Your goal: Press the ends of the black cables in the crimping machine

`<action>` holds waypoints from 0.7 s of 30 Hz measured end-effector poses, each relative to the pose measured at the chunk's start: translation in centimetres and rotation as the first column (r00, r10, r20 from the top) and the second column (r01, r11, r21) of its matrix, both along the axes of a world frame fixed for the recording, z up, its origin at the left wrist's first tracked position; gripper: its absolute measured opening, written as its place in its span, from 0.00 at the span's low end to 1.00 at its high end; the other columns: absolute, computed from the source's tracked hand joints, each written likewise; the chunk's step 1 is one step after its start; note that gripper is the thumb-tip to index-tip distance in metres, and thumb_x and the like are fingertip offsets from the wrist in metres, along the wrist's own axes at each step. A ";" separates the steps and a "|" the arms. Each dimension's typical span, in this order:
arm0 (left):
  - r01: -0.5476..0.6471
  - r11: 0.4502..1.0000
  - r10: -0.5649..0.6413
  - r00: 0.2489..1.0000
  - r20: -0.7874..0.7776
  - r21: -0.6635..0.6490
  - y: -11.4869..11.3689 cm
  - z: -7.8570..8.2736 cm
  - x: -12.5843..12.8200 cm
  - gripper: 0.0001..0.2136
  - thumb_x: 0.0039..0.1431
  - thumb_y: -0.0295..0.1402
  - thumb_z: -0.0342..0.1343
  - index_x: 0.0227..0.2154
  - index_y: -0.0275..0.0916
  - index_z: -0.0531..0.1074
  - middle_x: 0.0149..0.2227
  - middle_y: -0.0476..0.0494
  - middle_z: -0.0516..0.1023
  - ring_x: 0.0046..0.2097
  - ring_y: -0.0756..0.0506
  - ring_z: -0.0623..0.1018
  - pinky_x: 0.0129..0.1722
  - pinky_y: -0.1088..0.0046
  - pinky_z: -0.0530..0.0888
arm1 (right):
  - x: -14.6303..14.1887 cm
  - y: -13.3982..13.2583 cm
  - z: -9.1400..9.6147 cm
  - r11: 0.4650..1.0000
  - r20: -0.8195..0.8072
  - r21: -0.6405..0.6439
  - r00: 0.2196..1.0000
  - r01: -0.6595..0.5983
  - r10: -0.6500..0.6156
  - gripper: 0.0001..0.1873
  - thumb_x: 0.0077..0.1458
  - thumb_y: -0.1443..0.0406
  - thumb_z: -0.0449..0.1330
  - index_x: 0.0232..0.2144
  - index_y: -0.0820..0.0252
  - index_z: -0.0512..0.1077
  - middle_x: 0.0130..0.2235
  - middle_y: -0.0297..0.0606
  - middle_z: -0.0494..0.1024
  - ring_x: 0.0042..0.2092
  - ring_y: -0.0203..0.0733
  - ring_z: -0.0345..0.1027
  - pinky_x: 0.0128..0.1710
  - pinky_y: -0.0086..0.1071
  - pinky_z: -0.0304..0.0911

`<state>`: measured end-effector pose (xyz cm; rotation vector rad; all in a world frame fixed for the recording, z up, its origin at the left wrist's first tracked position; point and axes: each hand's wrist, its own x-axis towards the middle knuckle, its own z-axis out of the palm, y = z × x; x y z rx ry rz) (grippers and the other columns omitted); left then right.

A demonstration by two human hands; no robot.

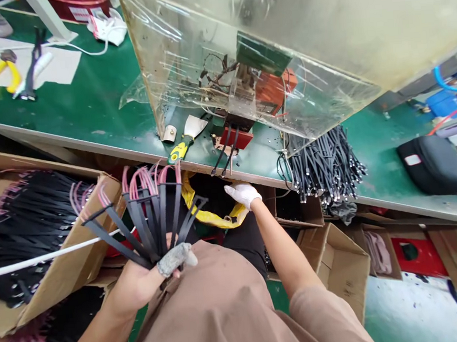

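Yellow pliers (14, 76) lie on the green tabletop (93, 115), above a cardboard box (68, 273) of dark strips. The left hand (153, 277), fingers wrapped around pink-ended black straps (163, 208), is before the torso. A screened machine (245, 138) precedes the gloved right hand (245, 194), at a yellow rim (216, 220), its grip indeterminable. Rightward: heaped cables (325, 166), then a black case (437, 165).

The left hand (146, 280) hides part of the flat black cables (150, 224). The left edge cuts off the cable-filled carton (65, 278). Inside the yellow bag (222, 221), it is too dark to tell.
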<state>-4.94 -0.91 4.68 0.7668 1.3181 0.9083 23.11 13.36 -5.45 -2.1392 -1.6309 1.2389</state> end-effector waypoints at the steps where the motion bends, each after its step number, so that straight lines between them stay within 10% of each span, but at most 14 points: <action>1: -0.005 1.000 0.005 1.000 0.025 0.023 0.6 -0.1 0.2 0.20 0.42 0.54 0.74 0.27 0.42 0.83 0.22 0.47 0.79 0.20 0.52 0.68 0.18 0.77 0.68 | 0.4 -0.4 0.6 1.000 0.030 -0.016 0.999 -0.016 0.017 0.18 0.62 0.53 0.64 0.26 0.58 0.77 0.35 0.47 0.82 0.47 0.54 0.75 0.46 0.36 0.64; 10: -0.063 0.995 0.045 0.974 0.221 0.077 4.0 -0.6 2.8 0.18 0.48 0.48 0.74 0.33 0.39 0.83 0.26 0.45 0.83 0.29 0.47 0.81 0.30 0.78 0.80 | 6.0 -4.7 7.4 0.977 -0.153 0.181 0.985 0.112 -0.084 0.18 0.65 0.54 0.58 0.45 0.58 0.81 0.37 0.40 0.84 0.33 0.41 0.75 0.38 0.33 0.71; 16: -0.019 0.996 -0.004 0.965 0.262 0.084 5.7 0.3 4.1 0.23 0.42 0.48 0.77 0.40 0.45 0.83 0.23 0.51 0.82 0.26 0.48 0.81 0.27 0.79 0.81 | 14.4 -4.0 13.4 0.757 0.336 0.628 0.814 0.180 -0.473 0.19 0.64 0.54 0.57 0.49 0.54 0.81 0.47 0.42 0.83 0.51 0.49 0.74 0.53 0.40 0.69; 21: 0.018 0.988 -0.065 0.947 0.315 0.152 6.9 0.2 5.0 0.18 0.40 0.45 0.79 0.33 0.43 0.84 0.26 0.48 0.84 0.28 0.45 0.84 0.33 0.73 0.85 | 17.8 -1.4 13.6 0.850 0.634 0.512 0.612 0.126 -0.473 0.24 0.61 0.49 0.61 0.49 0.57 0.82 0.58 0.50 0.75 0.58 0.55 0.69 0.58 0.45 0.63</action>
